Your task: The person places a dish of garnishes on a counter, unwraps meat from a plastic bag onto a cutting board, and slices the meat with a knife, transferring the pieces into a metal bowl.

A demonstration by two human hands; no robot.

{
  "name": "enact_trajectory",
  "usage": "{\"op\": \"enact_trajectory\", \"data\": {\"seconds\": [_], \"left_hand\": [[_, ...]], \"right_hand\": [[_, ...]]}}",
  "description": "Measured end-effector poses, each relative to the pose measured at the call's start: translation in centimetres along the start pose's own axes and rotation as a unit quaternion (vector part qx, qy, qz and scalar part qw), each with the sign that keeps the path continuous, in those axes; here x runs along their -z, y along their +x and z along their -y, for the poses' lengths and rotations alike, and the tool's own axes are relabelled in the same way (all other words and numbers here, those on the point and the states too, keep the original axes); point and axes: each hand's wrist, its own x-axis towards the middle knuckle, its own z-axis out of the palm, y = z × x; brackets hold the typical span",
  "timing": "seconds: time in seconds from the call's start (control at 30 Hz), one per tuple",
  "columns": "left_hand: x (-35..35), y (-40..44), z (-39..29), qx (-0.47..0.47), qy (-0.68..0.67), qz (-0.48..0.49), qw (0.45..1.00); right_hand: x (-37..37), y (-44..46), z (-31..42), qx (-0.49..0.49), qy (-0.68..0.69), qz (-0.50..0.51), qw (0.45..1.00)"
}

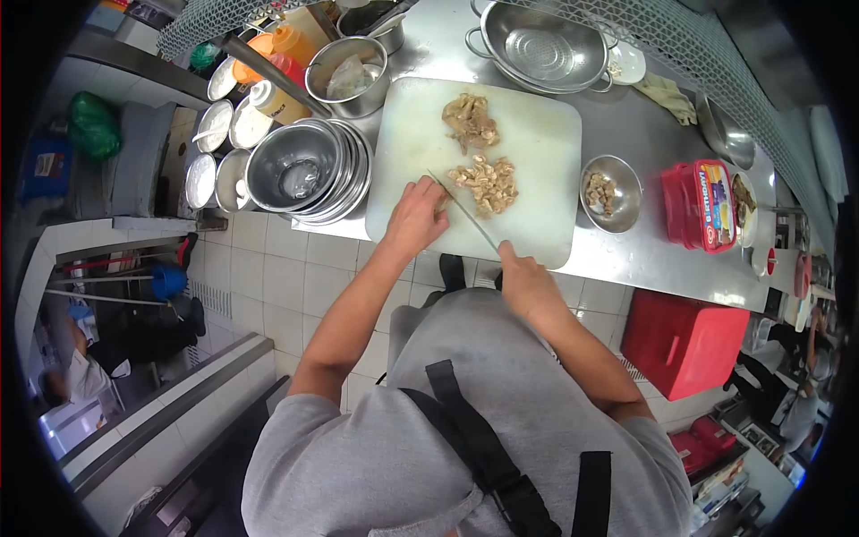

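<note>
A knife point(474, 222) lies slantwise over the lower part of a white cutting board point(546, 152). My right hand point(528, 285) is closed round its handle near the board's front edge. My left hand point(417, 217) is at the board's left, close to the blade's tip, with its fingers bent together; what they hold, if anything, is hidden. Chopped pieces of cooked meat point(486, 186) lie just right of the blade's tip. Above them on the board is a larger heap of meat point(470, 121). A small steel bowl point(611, 194) with some pieces stands right of the board.
Stacked steel bowls point(295, 170) stand left of the board, beside a steel pot point(347, 76) and sauce bottles. A colander point(546, 45) is behind; a red tub point(698, 206) is at right. A red bin point(684, 343) stands below the counter. Other people are at the far sides.
</note>
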Motion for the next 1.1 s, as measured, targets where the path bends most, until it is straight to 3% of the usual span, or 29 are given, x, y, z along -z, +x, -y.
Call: {"op": "enact_trajectory", "data": {"seconds": [0.17, 0.53, 0.67, 0.73, 0.8, 1.1], "left_hand": [[-0.3, -0.5, -0.4, 0.014, -0.013, -0.025, 1.000], [1.0, -1.0, 0.5, -0.048, 0.003, -0.003, 0.999], [1.1, -1.0, 0.9, -0.062, -0.006, 0.012, 0.998], [1.0, -1.3, 1.0, -0.060, -0.013, 0.015, 0.998], [1.3, -1.3, 0.9, -0.066, -0.013, 0.010, 0.998], [-0.8, -1.9, -0.6, 0.007, -0.036, -0.030, 0.999]], "right_hand": [[-1.0, 3.9, 1.3, 0.001, 0.029, -0.049, 0.998], [4.6, -1.0, 1.3, -0.018, -0.051, 0.049, 0.997], [1.7, 1.2, -0.3, -0.010, -0.065, 0.048, 0.997], [-0.9, 4.1, -1.3, 0.039, -0.003, -0.020, 0.999], [0.2, 5.5, -1.2, 0.046, -0.019, 0.002, 0.999], [3.4, -1.5, 0.7, -0.010, -0.032, 0.029, 0.999]]}}
